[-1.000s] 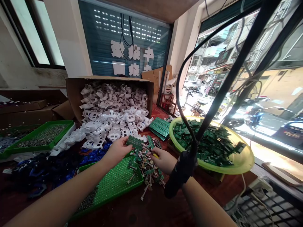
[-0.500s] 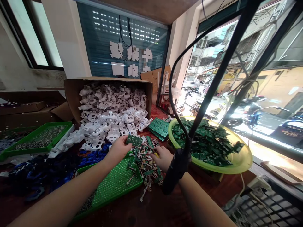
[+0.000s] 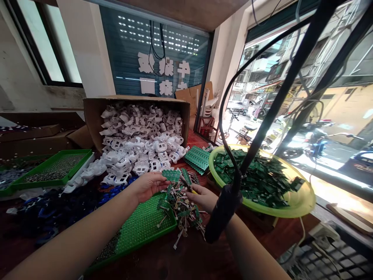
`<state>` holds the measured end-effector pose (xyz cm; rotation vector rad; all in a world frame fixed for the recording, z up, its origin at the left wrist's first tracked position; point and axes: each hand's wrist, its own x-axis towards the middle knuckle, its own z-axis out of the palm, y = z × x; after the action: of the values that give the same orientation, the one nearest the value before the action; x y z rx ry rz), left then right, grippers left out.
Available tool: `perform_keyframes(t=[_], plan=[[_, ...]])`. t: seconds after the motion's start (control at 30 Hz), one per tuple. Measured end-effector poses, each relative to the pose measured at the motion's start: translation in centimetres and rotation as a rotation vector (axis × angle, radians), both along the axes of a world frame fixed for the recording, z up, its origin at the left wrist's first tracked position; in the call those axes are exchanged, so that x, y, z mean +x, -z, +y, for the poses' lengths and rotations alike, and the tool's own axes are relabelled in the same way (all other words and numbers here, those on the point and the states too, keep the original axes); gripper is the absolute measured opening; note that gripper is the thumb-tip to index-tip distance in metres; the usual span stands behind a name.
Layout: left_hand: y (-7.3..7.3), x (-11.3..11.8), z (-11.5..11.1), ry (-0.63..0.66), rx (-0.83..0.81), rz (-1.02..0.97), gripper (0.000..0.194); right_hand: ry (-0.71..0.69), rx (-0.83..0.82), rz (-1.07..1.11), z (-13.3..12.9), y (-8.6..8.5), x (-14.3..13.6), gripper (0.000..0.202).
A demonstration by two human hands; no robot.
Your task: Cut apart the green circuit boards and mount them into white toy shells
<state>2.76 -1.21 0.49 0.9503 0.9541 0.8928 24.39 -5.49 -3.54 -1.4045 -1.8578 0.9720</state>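
Observation:
Between its thumb and fingers, my left hand (image 3: 149,186) pinches the edge of a green circuit board (image 3: 171,175). My right hand (image 3: 203,197) is closed on a thin tool (image 3: 193,191) with a yellow part on its handle, its dark tip pointing up and left close to the board. Below both hands lies a pile of small boards with wires and white connectors (image 3: 184,217). The pile spills onto a green perforated tray (image 3: 142,221) under my left forearm. A black hanging tool or holder (image 3: 223,214) covers part of my right wrist.
A tipped carton (image 3: 93,120) spills white plastic shells (image 3: 142,147). Stacked green panels (image 3: 198,158) lie beside a yellow basin (image 3: 305,198) of boards. Blue parts (image 3: 112,194) and another green tray (image 3: 87,155) are on the left. A black cable and bars cross the right side.
My left hand has turned, its fingers opening out more beneath the board, whose face now looks brighter. The tool in my right hand is tilted more steeply. The view has shifted slightly.

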Motion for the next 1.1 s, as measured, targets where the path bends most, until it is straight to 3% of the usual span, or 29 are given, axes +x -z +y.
perform_keyframes(t=[0.2, 0.33, 0.47, 0.8, 0.97, 1.1], plan=[[0.4, 0.7, -0.3, -0.114, 0.061, 0.011, 0.021, 0.112, 0.028, -0.060, -0.4, -0.7, -0.2, 0.019], [0.2, 1.5, -0.7, -0.173, 0.109, 0.002, 0.047, 0.066, -0.046, -0.024, -0.8, -0.7, -0.1, 0.024], [0.1, 1.9, -1.3, -0.165, 0.126, 0.004, 0.055, 0.031, -0.082, 0.076, -0.8, -0.4, 0.0, 0.024], [0.6, 0.9, 0.0, -0.099, 0.073, -0.028, 0.042, 0.016, -0.200, 0.163, -1.2, 0.3, 0.1, 0.022], [1.0, 0.9, 0.1, -0.106, 0.120, 0.037, 0.034, 0.113, -0.100, 0.026, -0.7, 0.3, 0.3, 0.019], [1.2, 1.5, -0.3, -0.026, 0.204, 0.080, 0.028, 0.127, -0.062, -0.039, -0.3, 0.1, 0.1, 0.018]])
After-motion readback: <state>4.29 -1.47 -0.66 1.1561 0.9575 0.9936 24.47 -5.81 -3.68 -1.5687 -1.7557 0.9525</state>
